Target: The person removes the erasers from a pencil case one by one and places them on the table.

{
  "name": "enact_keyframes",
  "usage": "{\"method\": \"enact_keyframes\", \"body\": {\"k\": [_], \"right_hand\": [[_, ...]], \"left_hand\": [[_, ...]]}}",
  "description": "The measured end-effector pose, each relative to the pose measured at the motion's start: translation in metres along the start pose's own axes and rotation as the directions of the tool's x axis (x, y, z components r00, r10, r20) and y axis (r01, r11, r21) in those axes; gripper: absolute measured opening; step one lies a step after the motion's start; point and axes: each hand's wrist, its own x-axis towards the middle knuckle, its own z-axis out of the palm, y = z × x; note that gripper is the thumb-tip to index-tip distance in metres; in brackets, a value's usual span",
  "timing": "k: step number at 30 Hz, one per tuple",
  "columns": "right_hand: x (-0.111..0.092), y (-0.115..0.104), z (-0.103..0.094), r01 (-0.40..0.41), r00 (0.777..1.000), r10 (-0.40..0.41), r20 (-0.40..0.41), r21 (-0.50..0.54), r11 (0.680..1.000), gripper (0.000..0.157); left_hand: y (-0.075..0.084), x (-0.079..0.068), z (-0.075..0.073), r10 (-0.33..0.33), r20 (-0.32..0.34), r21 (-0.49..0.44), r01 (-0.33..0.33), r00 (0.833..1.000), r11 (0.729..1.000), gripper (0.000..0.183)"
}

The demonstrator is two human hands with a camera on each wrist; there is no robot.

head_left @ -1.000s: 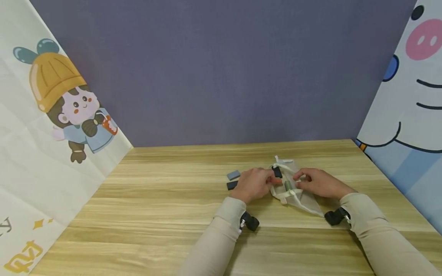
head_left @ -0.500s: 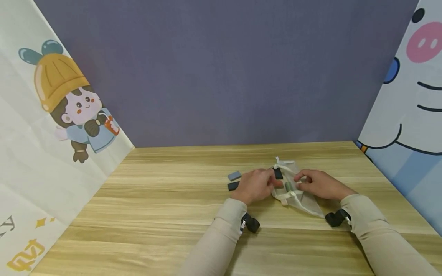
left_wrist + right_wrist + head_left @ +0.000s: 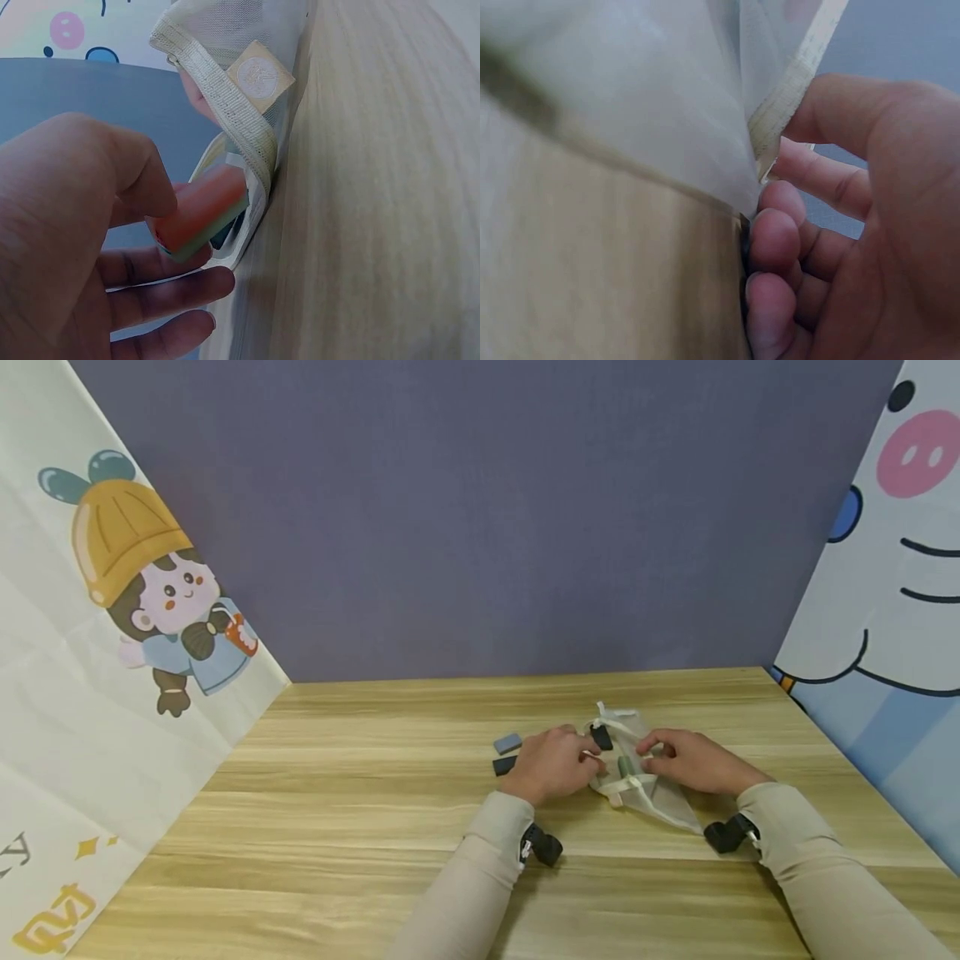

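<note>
A pale mesh bag [image 3: 671, 808] with cream hem bands lies on the wooden table, its mouth facing left. At that mouth, my left hand [image 3: 551, 766] pinches a small orange-and-green block [image 3: 201, 208], best seen in the left wrist view; its far end overlaps the opening. My right hand [image 3: 693, 762] grips the bag's cream hem [image 3: 789, 109] between thumb and fingers, with its other fingers curled below. A black piece [image 3: 602, 737] sits at the mouth's far side, and a green piece [image 3: 626, 767] shows within the bag.
Left of my left hand lie a grey flat block [image 3: 507, 743] and a dark block [image 3: 504, 766], partly covered by the hand. A square tag [image 3: 259, 77] sits on the bag's hem. A dark panel [image 3: 480, 527] rises behind the table.
My left fingertips have drawn back slightly leftward from the bag's mouth. The right hand keeps its grip on the bag and has stayed nearly in place.
</note>
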Motion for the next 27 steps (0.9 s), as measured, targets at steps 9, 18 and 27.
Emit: {"method": "enact_keyframes", "body": {"k": [9,18,27], "right_hand": [[0.0007,-0.0024,-0.0001,0.005,1.000,-0.005,-0.007,-0.006,1.000,0.027],[0.0025,-0.0005,0.0009,0.004,1.000,-0.004,-0.002,0.000,1.000,0.027],[0.0011,0.0017,0.0010,-0.004,1.000,0.004,-0.003,0.018,1.000,0.028]], "left_hand": [[-0.0004,-0.0003,-0.0011,-0.023,0.027,-0.027,0.023,0.999,0.999,0.023],[0.0006,-0.0016,-0.0040,0.000,0.014,0.020,-0.001,1.000,1.000,0.023],[0.0040,-0.0029,-0.0054,0.026,0.021,0.044,-0.027,0.999,0.999,0.020]]}}
